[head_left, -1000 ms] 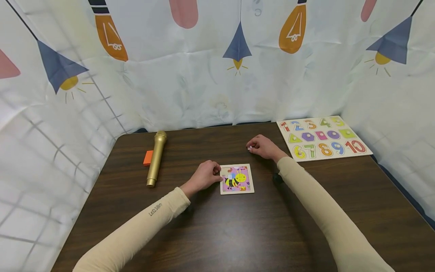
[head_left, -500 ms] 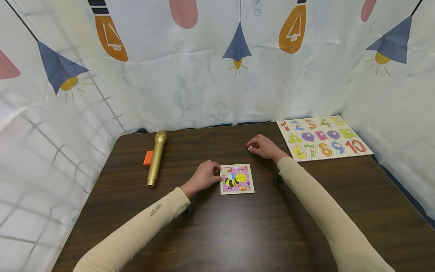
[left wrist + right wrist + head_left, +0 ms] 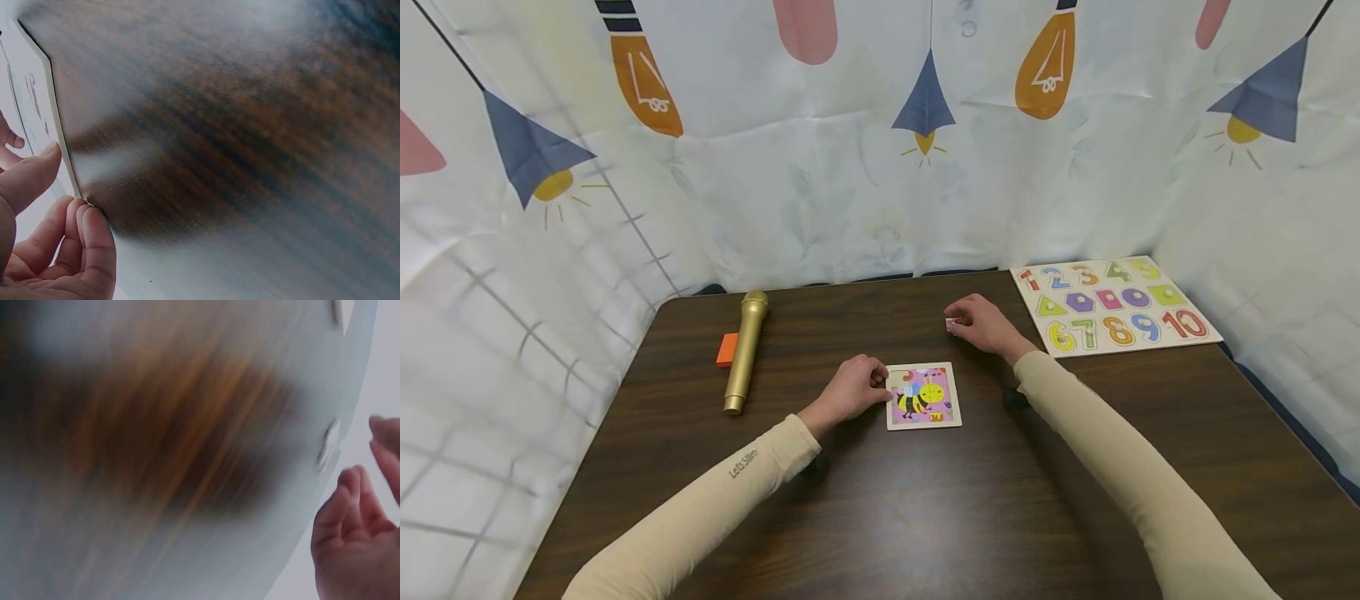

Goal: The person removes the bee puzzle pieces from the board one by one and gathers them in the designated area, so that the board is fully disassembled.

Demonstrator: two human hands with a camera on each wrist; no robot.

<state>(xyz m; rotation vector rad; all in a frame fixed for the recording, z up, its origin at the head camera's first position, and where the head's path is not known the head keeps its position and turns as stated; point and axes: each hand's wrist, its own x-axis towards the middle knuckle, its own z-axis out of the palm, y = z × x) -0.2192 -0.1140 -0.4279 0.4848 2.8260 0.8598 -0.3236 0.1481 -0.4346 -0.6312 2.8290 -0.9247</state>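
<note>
A square bee jigsaw puzzle [image 3: 924, 396] in a pale wooden frame lies on the dark table. My left hand [image 3: 850, 390] holds its left edge: in the left wrist view the thumb rests on the rim and curled fingertips touch the border lower down. Farther back and to the right, my right hand [image 3: 987, 323] hovers over a small pink puzzle piece [image 3: 952, 323]. The right wrist view shows thumb and fingers apart, with the piece [image 3: 329, 446] lying beyond the fingertips, blurred. At the puzzle's upper left, a bare wooden patch shows.
A gold microphone [image 3: 747, 352] lies at the left, partly over an orange block [image 3: 727, 349]. Against the back right corner rests a wooden number board [image 3: 1116, 306] with coloured numerals and shapes. Patterned curtains [image 3: 850, 192] hang behind the table [image 3: 910, 508].
My right hand has risen slightly and its fingers have parted from the pink piece, which now shows more fully. The left hand and the bee puzzle stay where they were.
</note>
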